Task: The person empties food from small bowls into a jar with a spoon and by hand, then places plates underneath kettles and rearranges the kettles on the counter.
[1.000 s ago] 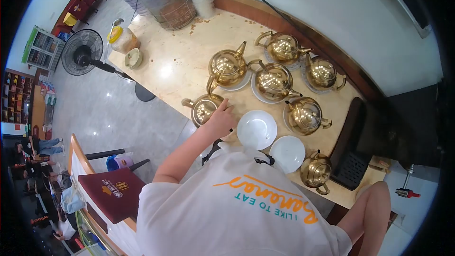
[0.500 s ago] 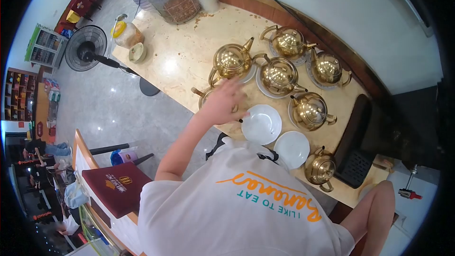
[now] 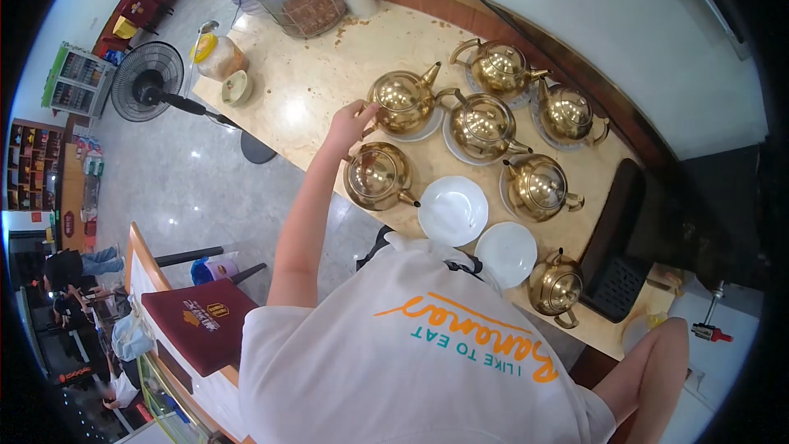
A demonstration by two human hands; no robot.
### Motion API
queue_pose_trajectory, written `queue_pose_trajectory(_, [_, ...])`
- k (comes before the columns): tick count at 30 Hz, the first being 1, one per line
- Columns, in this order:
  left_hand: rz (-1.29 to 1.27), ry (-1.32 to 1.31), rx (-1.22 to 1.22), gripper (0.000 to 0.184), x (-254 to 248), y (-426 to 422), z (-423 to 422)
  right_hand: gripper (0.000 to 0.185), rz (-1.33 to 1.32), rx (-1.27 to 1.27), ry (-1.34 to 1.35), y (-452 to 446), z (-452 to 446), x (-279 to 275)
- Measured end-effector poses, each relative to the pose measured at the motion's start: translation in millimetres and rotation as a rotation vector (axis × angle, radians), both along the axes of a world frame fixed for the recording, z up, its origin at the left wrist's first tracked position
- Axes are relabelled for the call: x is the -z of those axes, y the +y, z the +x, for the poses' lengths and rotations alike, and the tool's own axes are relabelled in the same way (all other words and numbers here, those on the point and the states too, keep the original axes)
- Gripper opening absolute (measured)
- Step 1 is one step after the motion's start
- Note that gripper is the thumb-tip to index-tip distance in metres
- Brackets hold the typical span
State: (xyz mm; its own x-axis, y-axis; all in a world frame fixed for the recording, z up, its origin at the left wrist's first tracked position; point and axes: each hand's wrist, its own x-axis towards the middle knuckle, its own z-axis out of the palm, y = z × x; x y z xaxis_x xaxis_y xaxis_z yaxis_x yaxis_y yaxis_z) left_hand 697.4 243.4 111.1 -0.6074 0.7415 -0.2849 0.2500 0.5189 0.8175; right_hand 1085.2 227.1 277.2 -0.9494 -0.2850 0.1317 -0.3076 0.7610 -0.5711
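Head camera: the left hand [image 3: 352, 125] is up at the handle side of a gold teapot [image 3: 403, 103], fingers partly curled; whether they've closed on the handle, can't tell. That pot sits upright on a white plate [image 3: 427, 130]. Just below it in view, a second teapot [image 3: 378, 177] stands near the bench [image 3: 304, 86] edge, with two white bowls [image 3: 453, 211] alongside. More gold pots [image 3: 482, 127] cluster to the right. Right arm's [image 3: 649, 362] bent; its hand is out of view, fingers unreadable.
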Motion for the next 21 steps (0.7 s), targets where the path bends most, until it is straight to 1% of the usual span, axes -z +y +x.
queue_pose_trajectory(1, [0.037, -0.074, -0.055, 0.037, 4, 1, -2, 0.028, 0.003, 0.013, -0.004, 1, -2, 3])
queue_pose_trajectory(5, [0.188, -0.197, -0.178, 0.034, 9, -6, -12, 0.028, 0.025, 0.070, -0.021, 2, -11, 17])
queue_pose_trajectory(6, [0.189, -0.228, -0.241, 0.034, 5, -9, -12, 0.029, 0.026, 0.084, -0.027, 3, -13, 20])
queue_pose_trajectory(9, [0.343, -0.292, -0.406, 0.034, 3, -16, -20, 0.029, 0.040, 0.125, -0.034, 5, -19, 29])
queue_pose_trajectory(10, [0.257, -0.326, -0.330, 0.041, -2, -25, -29, 0.029, 0.043, 0.136, -0.038, 6, -23, 33])
queue_pose_trajectory(13, [0.267, -0.283, -0.426, 0.039, 7, -37, -50, 0.029, 0.054, 0.162, -0.044, 10, -28, 40])
queue_pose_trajectory(14, [0.375, -0.242, -0.548, 0.029, 10, -38, -51, 0.030, 0.056, 0.168, -0.043, 10, -30, 43])
queue_pose_trajectory(17, [0.440, -0.155, -0.590, 0.029, 19, -50, -61, 0.030, 0.065, 0.186, -0.048, 13, -34, 50])
queue_pose_trajectory(18, [0.404, -0.177, -0.618, 0.030, 14, -54, -59, 0.030, 0.067, 0.189, -0.046, 13, -35, 52])
queue_pose_trajectory(19, [0.427, -0.163, -0.631, 0.030, 18, -58, -59, 0.030, 0.074, 0.194, -0.048, 14, -37, 54])
queue_pose_trajectory(21, [0.474, -0.133, -0.654, 0.031, 42, -63, -68, 0.030, 0.080, 0.205, -0.044, 16, -39, 57])
